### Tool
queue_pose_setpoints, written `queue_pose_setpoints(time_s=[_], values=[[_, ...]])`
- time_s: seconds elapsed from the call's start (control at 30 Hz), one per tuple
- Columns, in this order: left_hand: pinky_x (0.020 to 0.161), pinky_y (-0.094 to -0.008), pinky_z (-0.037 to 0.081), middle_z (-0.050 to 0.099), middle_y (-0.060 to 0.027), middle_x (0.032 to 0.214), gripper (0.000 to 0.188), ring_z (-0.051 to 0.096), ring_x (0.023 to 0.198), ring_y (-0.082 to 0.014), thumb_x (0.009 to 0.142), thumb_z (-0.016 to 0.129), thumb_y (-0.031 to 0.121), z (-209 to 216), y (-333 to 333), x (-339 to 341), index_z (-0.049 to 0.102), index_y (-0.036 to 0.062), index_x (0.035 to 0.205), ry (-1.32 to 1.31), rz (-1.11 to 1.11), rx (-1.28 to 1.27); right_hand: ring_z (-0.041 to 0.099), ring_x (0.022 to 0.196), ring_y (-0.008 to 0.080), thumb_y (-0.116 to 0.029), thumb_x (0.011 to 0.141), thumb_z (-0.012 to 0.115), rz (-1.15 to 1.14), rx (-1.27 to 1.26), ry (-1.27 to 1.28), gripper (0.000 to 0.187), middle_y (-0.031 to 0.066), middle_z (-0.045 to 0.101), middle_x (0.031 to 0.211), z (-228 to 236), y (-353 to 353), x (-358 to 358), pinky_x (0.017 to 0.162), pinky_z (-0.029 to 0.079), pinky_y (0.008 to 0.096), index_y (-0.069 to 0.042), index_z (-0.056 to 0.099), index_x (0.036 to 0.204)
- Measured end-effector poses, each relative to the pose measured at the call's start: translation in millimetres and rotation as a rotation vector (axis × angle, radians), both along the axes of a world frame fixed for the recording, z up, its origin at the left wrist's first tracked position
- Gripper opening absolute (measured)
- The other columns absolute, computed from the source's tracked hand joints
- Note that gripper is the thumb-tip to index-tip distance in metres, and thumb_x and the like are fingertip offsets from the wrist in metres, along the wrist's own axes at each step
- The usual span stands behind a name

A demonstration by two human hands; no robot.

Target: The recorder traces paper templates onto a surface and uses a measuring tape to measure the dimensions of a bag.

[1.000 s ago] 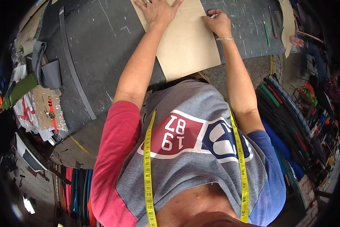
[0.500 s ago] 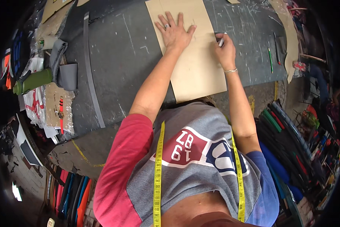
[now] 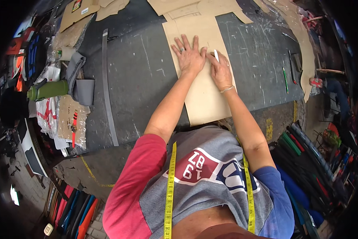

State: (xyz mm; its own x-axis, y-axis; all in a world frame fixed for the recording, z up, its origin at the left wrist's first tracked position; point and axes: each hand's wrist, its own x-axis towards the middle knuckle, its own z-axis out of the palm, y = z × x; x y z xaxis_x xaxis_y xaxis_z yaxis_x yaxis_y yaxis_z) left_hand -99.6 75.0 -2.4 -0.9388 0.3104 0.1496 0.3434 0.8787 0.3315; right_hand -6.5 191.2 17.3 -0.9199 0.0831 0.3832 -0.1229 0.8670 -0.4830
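A long tan cardboard sheet point(image 3: 204, 101) lies on the dark worktable point(image 3: 147, 85). My left hand point(image 3: 191, 57) presses flat on it, fingers spread, with a ring on one finger. Close beside its thumb, my right hand point(image 3: 220, 71) is closed around a white pen point(image 3: 216, 55) over the right half of the sheet. The pen's tip is hidden behind my fingers. A bracelet circles my right wrist. From my shoulders hangs a yellow measuring tape point(image 3: 170, 183).
More cardboard pieces point(image 3: 222, 8) lie at the far edge. Left are a metal ruler point(image 3: 107, 89), a green bottle point(image 3: 47, 90) and a red-strapped watch point(image 3: 74, 128). A green pencil point(image 3: 285, 79) lies at right. Rolls of material point(image 3: 302, 159) stand beside the table.
My right hand with the pen has moved left, from the sheet's right edge to beside my left thumb. The view has shifted, showing more of the table's far side.
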Motion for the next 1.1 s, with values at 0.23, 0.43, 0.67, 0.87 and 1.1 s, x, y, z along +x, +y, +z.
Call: queue_pose_setpoints(time_s=[0.23,0.43,0.67,0.87,1.1], values=[[0.118,-0.0671,-0.003,0.015,-0.0286,0.163,0.064,0.004,0.15,-0.0528,0.103,0.037,0.05,-0.3,0.1,1.8,0.034,0.0166,0.156,-0.016,-0.012,0.039,0.048,0.133,0.0354,-0.011,0.089,0.062,-0.084,0.1,-0.064,0.033,0.0165,0.057,0.132,0.1,-3.4,-0.1,0.111,0.037,0.0475,-0.016,0.064,0.121],[0.119,-0.0632,0.004,0.023,-0.0252,0.161,0.062,0.011,0.149,-0.049,0.098,0.052,0.044,7.9,-12.0,-3.2,0.042,0.0138,0.151,-0.053,-0.003,0.146,0.048,0.133,0.0356,-0.012,0.089,0.06,-0.078,0.106,-0.081,0.032,0.0169,0.057,0.133,1.7,-8.2,-2.5,0.111,0.037,0.048,-0.016,0.064,0.12],[0.099,-0.0391,0.049,0.067,-0.0188,0.121,0.036,0.065,0.112,-0.0323,0.089,0.071,0.026,73.9,-152.4,-22.7,0.07,0.0071,0.12,-0.115,0.149,0.497,0.042,0.137,0.0362,-0.038,0.088,0.067,-0.085,0.134,-0.165,0.041,0.0181,0.053,0.138,9.3,-5.4,2.2,0.113,0.033,0.0484,-0.014,0.064,0.123],[0.101,-0.0475,0.045,0.062,-0.0212,0.119,0.051,0.057,0.114,-0.0395,0.084,0.077,0.033,41.5,-338.3,-1.9,0.065,0.0072,0.126,-0.05,0.607,-0.091,0.04,0.137,0.0375,-0.049,0.084,0.072,-0.097,0.174,-0.211,0.056,0.0201,0.049,0.14,9.9,-10.3,0.7,0.115,0.031,0.0479,-0.013,0.062,0.125],[0.097,-0.0453,0.048,0.064,-0.0208,0.116,0.048,0.062,0.108,-0.0383,0.085,0.078,0.031,46.8,-336.7,16.8,0.066,0.0026,0.122,0.149,0.583,-0.068,0.041,0.137,0.0373,-0.049,0.083,0.072,-0.109,0.222,-0.225,0.056,0.0206,0.051,0.139,19.1,-11.8,0.8,0.115,0.03,0.0503,-0.012,0.063,0.124]])
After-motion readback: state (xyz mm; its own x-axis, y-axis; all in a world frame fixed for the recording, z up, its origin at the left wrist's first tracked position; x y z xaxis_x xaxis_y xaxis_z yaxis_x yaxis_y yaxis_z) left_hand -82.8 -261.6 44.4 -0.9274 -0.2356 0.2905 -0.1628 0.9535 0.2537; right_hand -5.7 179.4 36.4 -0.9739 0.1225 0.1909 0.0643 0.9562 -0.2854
